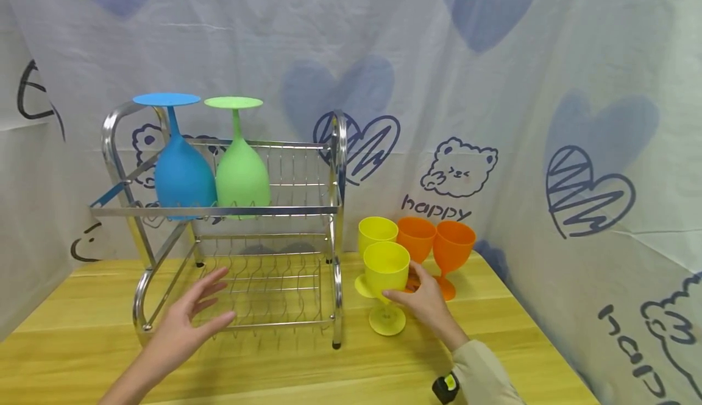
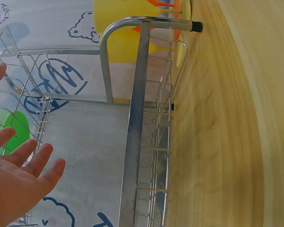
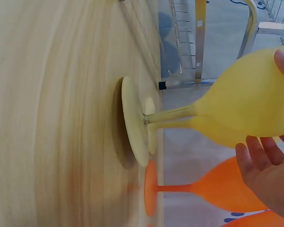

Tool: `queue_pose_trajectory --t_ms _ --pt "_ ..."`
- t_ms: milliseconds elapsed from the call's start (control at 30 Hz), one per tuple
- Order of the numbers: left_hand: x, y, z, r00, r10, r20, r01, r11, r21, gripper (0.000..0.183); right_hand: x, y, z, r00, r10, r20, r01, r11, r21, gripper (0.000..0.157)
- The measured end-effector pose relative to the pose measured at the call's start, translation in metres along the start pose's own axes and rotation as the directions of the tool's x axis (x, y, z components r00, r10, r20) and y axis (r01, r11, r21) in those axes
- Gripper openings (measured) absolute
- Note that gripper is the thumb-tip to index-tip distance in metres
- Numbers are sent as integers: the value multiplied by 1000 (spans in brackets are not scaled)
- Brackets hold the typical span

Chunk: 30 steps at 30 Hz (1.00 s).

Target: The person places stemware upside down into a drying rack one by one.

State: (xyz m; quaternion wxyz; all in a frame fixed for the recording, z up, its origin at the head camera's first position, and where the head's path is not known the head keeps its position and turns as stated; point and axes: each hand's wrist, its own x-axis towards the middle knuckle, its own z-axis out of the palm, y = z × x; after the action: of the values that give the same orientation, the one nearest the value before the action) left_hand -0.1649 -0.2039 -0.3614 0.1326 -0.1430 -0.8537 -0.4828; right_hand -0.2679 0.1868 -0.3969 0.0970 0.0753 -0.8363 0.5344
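Note:
My right hand [image 1: 428,304] holds the front yellow goblet [image 1: 386,268] by its bowl, thumb on one side and fingers on the other. The right wrist view shows that goblet's foot [image 3: 134,122] tilted, with a shadow between it and the tabletop. Behind it stands a second yellow goblet [image 1: 377,228], partly hidden. My left hand [image 1: 178,332] is in front of the metal dish rack [image 1: 219,211], fingers spread and holding nothing. On the rack's upper tier, a blue goblet [image 1: 183,176] and a green goblet [image 1: 242,176] stand upside down.
Two orange goblets [image 1: 415,234] [image 1: 454,246] stand upright to the right of the yellow ones. The rack's lower tier [image 1: 274,289] is a wire grid close above the wooden table [image 1: 263,368]. A printed curtain [image 1: 351,39] hangs behind and at the sides.

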Motion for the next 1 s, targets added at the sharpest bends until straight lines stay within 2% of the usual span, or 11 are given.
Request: queue_pose_trajectory --t_ms 233,367,567,1000 --pt "10 4 12 1000 16 14 -15 999 -41 70 -9 -7 -3 998 -67 19 68 996 -61 78" --pt "16 8 19 1000 21 0 -21 999 -30 70 -13 -11 -2 990 -137 29 139 985 -104 80" --pt "27 12 31 998 60 -5 -60 998 -29 70 -17 -19 -2 970 -234 57 240 961 -141 81" --pt "42 23 63 985 156 73 -154 988 -23 78 -30 -39 -4 914 -361 184 399 882 -251 81"
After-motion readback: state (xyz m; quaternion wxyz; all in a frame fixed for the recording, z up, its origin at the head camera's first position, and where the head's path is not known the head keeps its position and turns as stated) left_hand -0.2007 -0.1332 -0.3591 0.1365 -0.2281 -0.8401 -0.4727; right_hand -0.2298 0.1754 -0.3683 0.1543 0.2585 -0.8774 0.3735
